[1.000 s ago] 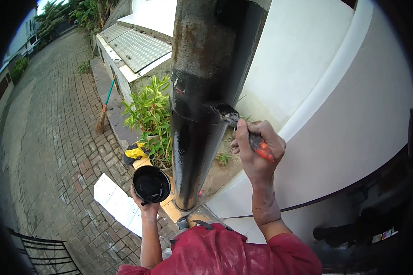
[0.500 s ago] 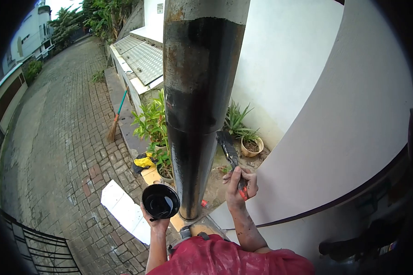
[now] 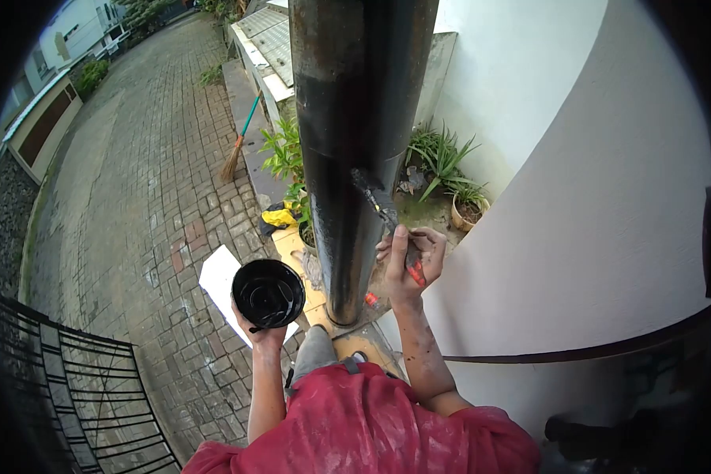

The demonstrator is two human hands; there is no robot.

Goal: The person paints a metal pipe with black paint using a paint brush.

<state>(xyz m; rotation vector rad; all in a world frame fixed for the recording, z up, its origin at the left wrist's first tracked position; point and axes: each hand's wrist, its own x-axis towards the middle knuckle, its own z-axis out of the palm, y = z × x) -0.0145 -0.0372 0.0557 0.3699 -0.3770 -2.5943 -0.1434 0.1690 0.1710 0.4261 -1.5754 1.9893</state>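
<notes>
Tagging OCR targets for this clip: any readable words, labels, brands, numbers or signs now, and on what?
None readable.
Paintbrush: no legible lettering; right hand covers part of the handle.
Black cup: no lettering visible.
Pole: no markings legible.
Red item by the pole's foot: too small to tell.

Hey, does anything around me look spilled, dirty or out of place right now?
No clear spill shows around the pot. A crumpled yellow-and-black bundle lies by the plant, as if dropped there. Dark specks dot the right forearm, perhaps paint, and pale smudges mark the red shirt.
</notes>
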